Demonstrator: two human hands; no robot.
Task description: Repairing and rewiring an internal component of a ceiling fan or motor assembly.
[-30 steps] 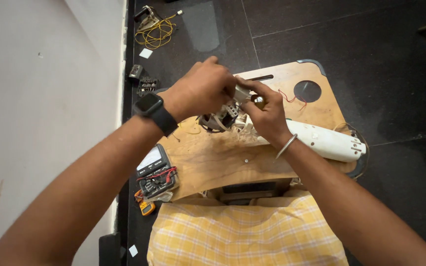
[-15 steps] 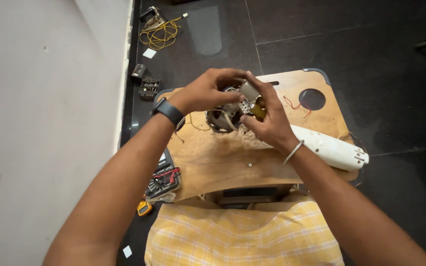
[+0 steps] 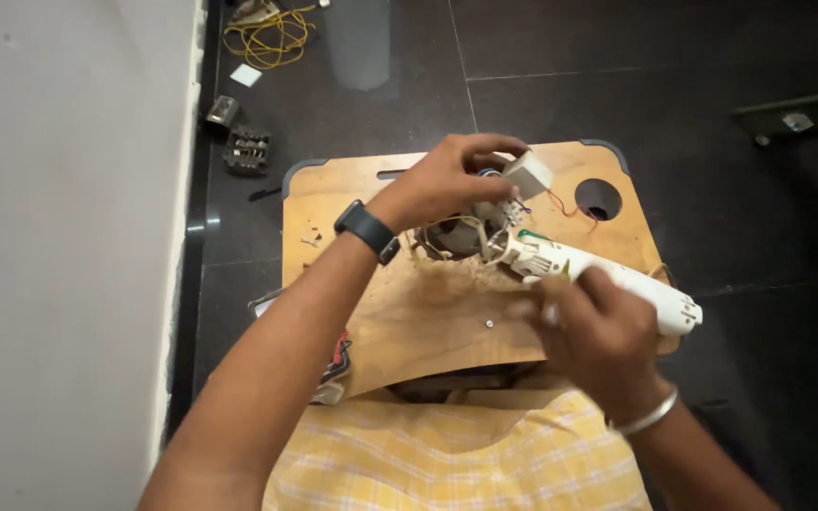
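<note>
My left hand (image 3: pixel 447 180) grips a small motor with copper windings (image 3: pixel 461 232) and a grey box-shaped part (image 3: pixel 527 174) wired to it, held just above the wooden lap board (image 3: pixel 409 312). A long white plastic appliance housing (image 3: pixel 608 274) lies across the board's right side, joined to the motor by thin wires. My right hand (image 3: pixel 598 331) is blurred, hovering near the board's front edge just below the housing; something small and pale sits between its fingers, too blurred to name. A black watch is on my left wrist, a metal bangle on my right.
A round hole (image 3: pixel 598 197) is cut in the board's far right corner, and a small screw (image 3: pixel 489 324) lies on the board. Yellow wire (image 3: pixel 272 33) and small dark parts (image 3: pixel 246 149) lie on the dark tiled floor beyond. A white wall (image 3: pixel 59 237) runs along the left.
My right hand has left the motor and dropped back toward the board's front edge. My left hand stays on the motor, and the white housing is uncovered.
</note>
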